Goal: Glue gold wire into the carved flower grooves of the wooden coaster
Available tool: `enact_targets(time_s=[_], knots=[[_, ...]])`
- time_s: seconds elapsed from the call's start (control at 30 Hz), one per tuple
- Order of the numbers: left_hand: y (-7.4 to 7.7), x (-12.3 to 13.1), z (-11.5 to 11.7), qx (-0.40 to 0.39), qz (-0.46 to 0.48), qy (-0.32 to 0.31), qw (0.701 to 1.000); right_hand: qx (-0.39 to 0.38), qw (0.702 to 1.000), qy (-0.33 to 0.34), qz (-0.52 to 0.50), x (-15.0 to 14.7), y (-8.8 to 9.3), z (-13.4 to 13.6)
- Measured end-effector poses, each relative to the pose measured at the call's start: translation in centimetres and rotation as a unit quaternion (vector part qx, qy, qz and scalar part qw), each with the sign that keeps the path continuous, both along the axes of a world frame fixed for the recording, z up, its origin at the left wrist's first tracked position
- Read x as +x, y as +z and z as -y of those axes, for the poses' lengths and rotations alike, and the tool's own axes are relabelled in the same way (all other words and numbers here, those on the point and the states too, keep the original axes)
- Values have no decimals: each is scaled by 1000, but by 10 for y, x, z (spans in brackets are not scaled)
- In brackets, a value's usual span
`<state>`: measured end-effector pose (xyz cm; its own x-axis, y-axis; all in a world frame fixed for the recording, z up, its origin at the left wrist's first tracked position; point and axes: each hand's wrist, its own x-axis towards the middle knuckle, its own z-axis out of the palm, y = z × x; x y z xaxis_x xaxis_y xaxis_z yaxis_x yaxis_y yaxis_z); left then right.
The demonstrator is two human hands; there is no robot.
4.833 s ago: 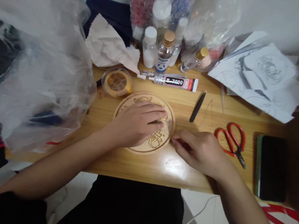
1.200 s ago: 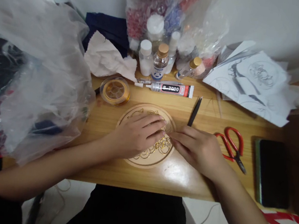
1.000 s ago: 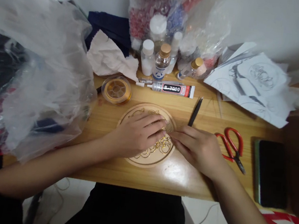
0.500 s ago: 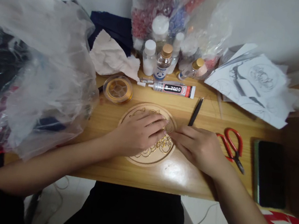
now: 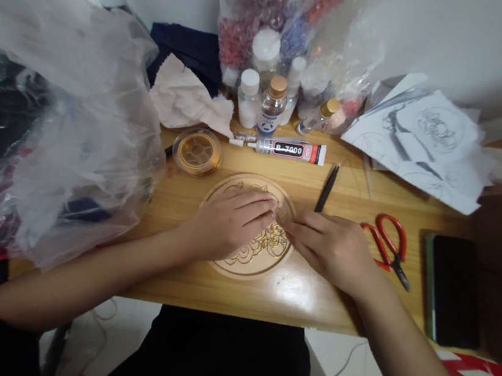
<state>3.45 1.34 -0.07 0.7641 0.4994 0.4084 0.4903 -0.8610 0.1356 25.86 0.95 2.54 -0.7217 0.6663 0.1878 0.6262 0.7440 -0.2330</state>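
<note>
A round wooden plaque [image 5: 247,269] lies flat on the table, with gold wire outlines [image 5: 274,240] forming a curled, flower-like pattern on it. My left hand [image 5: 232,219] rests over the upper left of the plaque, its fingers together and reaching right; what its fingertips touch is too small to make out. At the plaque's right edge, my right hand [image 5: 333,245] is closed in a pinch, thumb and fingertips pressed together. Whatever sits in that pinch is hidden. Black tweezers [image 5: 327,189] lie just beyond the right hand.
A spool of gold wire [image 5: 198,152] and a B-7000 glue tube [image 5: 289,150] lie behind the plaque, before several small bottles [image 5: 273,106]. Red-handled cutters [image 5: 389,246] and a phone [image 5: 452,291] are at right. Papers [image 5: 423,143] stand behind; a plastic bag [image 5: 96,130] fills the left.
The left fingers have drawn slightly left and closer together, showing a little more of the wire pattern. My right hand stays in nearly the same pinch.
</note>
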Motion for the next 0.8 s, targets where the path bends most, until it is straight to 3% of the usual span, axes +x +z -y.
enact_targets(time_s=[0.8], knots=[[8, 5, -1, 48, -41, -12, 998, 4, 1000, -14, -11, -2, -6, 4]])
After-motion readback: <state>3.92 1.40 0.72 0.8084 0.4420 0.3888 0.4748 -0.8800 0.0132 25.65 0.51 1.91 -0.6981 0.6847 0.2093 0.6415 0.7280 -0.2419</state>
